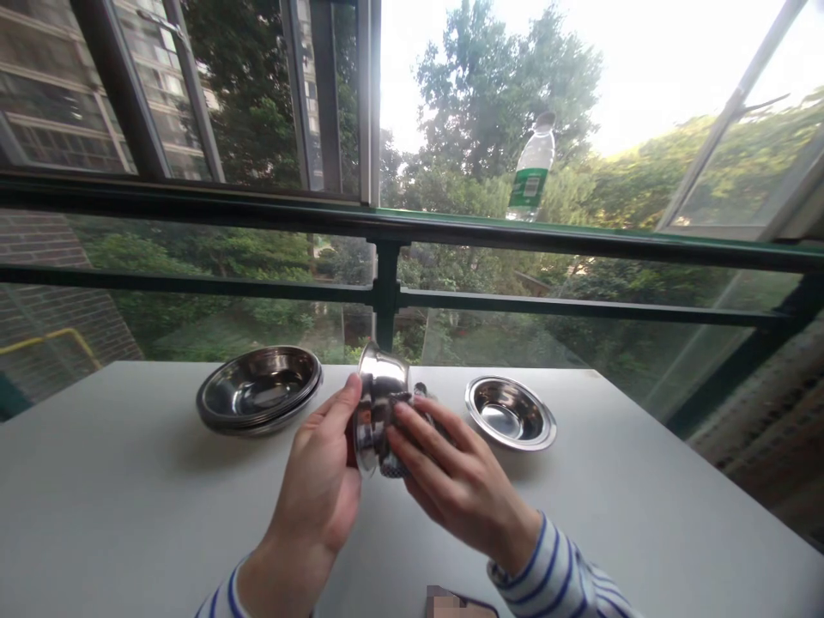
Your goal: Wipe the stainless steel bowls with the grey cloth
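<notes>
A shiny metal bowl is held up on its side above the table, its rim toward the left. My left hand grips it by the rim, thumb on the near side. Against the bowl's outer wall, my right hand presses a dark patterned cloth, its fingers closed over it. Much of the cloth is hidden under those fingers. Just right of my right hand, another small metal bowl sits upright on the table. A stack of wider metal bowls stands to the left.
The white table ends at a dark green railing with glass panels. On the ledge behind the rail stands a clear bottle with a green label. A flat dark-edged object is cut off at the bottom edge.
</notes>
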Tool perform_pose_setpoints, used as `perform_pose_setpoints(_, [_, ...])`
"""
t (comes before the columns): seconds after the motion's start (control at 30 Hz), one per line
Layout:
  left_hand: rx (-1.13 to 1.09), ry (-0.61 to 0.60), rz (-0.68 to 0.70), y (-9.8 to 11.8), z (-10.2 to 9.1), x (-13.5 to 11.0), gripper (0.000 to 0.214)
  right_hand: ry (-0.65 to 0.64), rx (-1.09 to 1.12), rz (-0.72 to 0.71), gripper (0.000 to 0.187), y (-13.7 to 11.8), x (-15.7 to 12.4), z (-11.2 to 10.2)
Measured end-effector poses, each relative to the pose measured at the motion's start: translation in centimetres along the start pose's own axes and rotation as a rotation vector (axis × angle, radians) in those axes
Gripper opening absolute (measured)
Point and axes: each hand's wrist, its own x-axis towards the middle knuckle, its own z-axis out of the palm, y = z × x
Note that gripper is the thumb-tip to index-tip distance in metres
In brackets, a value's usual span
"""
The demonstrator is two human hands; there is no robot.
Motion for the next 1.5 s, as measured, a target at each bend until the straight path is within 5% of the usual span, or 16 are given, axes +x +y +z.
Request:
perform_pose_setpoints(0.23, [0.023, -0.084, -0.073, -0.7, 0.2, -0.8, 0.021, 0.065, 0.114, 0.212, 0.04, 1.5, 0.3, -1.1])
perform_pose_setpoints(0.47, [0.027, -0.071, -0.019, -0.8, -0.2, -0.1, 0.015, -0.03, 0.004, -0.07, 0.034, 0.2, 0.3, -0.5])
perform_pose_setpoints(0.7, [0.098, -0.139, -0.111, -1.6, 0.2, -1.1, 0.025, 0.057, 0.177, 0.299, 0.032, 1.8, 0.4, -1.4])
perform_pose_setpoints(0.93, [0.065, -0.083, -0.056, -1.4, -0.3, -0.4, 0.021, -0.08, 0.089, 0.047, 0.038, 0.6, 0.3, -1.0])
perform_pose_setpoints(1.13, [0.133, -0.126, -0.116, -1.9, 0.1, -1.1, 0.024, 0.048, 0.176, 0.353, 0.032, 2.2, 0.4, -1.4])
perform_pose_setpoints(1.4, [0.079, -0.111, -0.055, -1.4, -0.3, -0.3, 0.017, -0.075, 0.046, 0.006, 0.036, 0.4, 0.5, -1.2])
perform_pose_setpoints(1.5, [0.1, -0.131, -0.081, -1.7, -0.2, -0.7, 0.019, -0.069, 0.068, 0.037, 0.036, 1.1, 0.4, -1.3])
